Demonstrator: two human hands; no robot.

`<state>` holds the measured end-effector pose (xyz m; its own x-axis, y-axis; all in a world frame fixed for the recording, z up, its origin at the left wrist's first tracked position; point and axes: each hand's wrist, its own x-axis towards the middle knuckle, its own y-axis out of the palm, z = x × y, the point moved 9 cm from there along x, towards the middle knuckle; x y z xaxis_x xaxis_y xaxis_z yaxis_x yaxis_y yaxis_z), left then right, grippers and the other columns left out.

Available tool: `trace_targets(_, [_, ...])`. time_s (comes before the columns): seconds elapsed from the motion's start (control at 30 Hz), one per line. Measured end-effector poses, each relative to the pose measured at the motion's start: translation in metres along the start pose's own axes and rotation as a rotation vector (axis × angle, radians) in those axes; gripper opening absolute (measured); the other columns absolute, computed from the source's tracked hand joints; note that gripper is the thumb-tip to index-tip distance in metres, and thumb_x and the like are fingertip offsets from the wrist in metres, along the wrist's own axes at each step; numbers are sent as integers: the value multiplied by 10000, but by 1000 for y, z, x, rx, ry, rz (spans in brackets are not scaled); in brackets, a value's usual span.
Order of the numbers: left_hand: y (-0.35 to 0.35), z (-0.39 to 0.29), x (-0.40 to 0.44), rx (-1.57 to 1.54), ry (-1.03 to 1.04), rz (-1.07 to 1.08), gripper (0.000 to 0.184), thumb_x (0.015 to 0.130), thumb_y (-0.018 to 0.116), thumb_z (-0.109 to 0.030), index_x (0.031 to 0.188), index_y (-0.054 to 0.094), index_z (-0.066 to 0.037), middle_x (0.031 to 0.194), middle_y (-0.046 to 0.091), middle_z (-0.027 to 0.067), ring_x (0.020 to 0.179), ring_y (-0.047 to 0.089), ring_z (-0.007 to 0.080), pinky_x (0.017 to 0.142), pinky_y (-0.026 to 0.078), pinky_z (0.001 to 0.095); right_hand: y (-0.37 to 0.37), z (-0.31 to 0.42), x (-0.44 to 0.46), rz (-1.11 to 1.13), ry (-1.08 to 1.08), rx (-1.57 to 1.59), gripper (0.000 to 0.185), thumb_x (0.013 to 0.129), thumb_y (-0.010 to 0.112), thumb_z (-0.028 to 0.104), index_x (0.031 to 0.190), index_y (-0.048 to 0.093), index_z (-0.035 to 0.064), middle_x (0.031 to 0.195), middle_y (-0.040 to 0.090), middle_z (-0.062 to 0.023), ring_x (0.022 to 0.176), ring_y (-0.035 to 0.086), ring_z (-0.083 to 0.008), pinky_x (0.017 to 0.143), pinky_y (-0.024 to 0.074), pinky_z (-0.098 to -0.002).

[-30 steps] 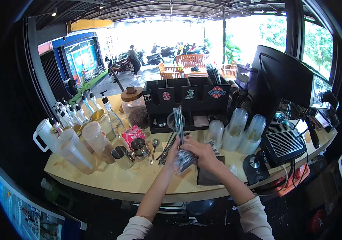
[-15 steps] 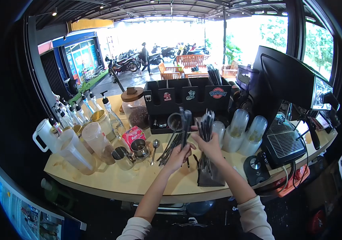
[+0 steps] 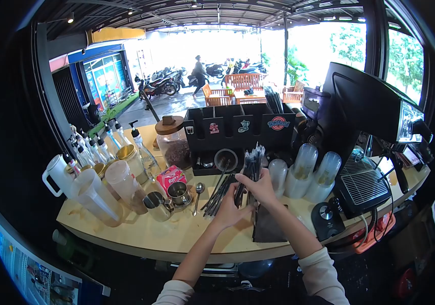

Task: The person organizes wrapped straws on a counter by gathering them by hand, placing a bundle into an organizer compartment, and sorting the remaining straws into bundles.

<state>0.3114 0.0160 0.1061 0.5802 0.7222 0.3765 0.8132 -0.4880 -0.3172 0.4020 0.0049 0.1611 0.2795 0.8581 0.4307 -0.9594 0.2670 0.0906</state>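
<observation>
My right hand [image 3: 261,190] is closed around an upright bundle of thin black straws [image 3: 254,158], some seemingly in clear wrappers. Just left of it and lower, my left hand [image 3: 230,213] grips a smaller bunch of black straws [image 3: 238,193]. The two hands are close together, and their bunches nearly meet. More black straws [image 3: 216,197] lie loosely on the counter beside my left hand. Below my right hand, a flat dark pouch or mat [image 3: 271,226] rests near the counter's front edge; my forearm partly covers it.
A black organizer box [image 3: 230,129] stands behind the hands. To the left are a spoon [image 3: 197,195], metal cups [image 3: 179,193], plastic pitchers [image 3: 95,201] and pump bottles. Stacked plastic cups [image 3: 301,175] and an espresso machine [image 3: 362,175] are on the right. A person [image 3: 198,76] walks outside.
My left hand has moved lower and rightward, bringing its bunch against the right-hand bundle. My right hand has shifted slightly left. The person outside has moved right.
</observation>
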Motion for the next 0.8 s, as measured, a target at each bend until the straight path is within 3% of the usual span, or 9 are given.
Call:
trace_targets(0.1, [-3,12,3,136,25,-80,611,609,737,-157,1110,417,-17,842,481,11,688,460,101,630,396,243,2,-3,-5,-93,-40,-30,191,738,663,184,682,583,20,568,536,28,526,477,-26,481,369,-198])
trace_targets(0.17, [-7,15,2,241,264,-232,542,612,734,-180,1048,456,-16,910,515,79,828,523,178,698,424,291,6,-17,-7,-99,-35,-22,187,752,646,184,680,586,22,574,542,21,531,473,-24,480,368,-202])
trace_targets(0.3, [-9,21,0,245,294,-312,488,626,711,-147,1037,497,5,930,560,104,863,551,189,735,430,308,14,-38,-13,-93,33,44,201,764,636,196,700,576,16,571,520,25,553,472,-40,507,382,-222])
trace_targets(0.5, [5,74,-1,-144,-77,-175,265,692,674,-151,861,570,24,674,590,60,643,564,134,624,439,276,31,-28,-1,100,-58,-40,326,743,658,180,993,522,21,858,564,-46,796,506,-82,702,407,-246])
trace_targets(0.57, [6,78,-3,-127,-212,-212,210,722,663,-164,760,563,16,593,560,37,550,525,100,526,412,266,17,42,0,-115,-394,-188,418,725,667,175,1068,485,22,968,546,-90,890,513,-145,778,399,-280])
trace_targets(0.67, [13,71,-1,27,-50,-185,227,739,657,-175,669,536,4,544,538,32,501,493,84,472,384,269,28,100,0,-66,-719,-517,333,709,666,131,996,542,15,1028,550,-118,1031,493,-203,863,379,-317])
trace_targets(0.7, [14,71,-1,27,-49,-182,227,739,657,-175,669,536,4,544,538,32,501,493,84,472,384,269,40,95,0,67,-822,-677,380,722,644,152,1058,512,33,1014,537,-135,946,522,-266,775,422,-333])
trace_targets(0.77, [16,72,-2,-74,-60,-185,235,736,661,-176,650,528,-3,539,533,28,493,497,84,461,383,261,52,29,17,419,-442,-808,344,735,626,133,1044,519,28,1042,526,-141,940,533,-270,735,450,-334])
trace_targets(0.8, [16,73,-2,-72,-58,-183,235,736,661,-176,650,528,-3,539,533,28,493,497,84,461,383,261,53,21,15,416,-444,-807,344,735,626,133,1044,519,28,1042,526,-141,940,533,-270,735,450,-334])
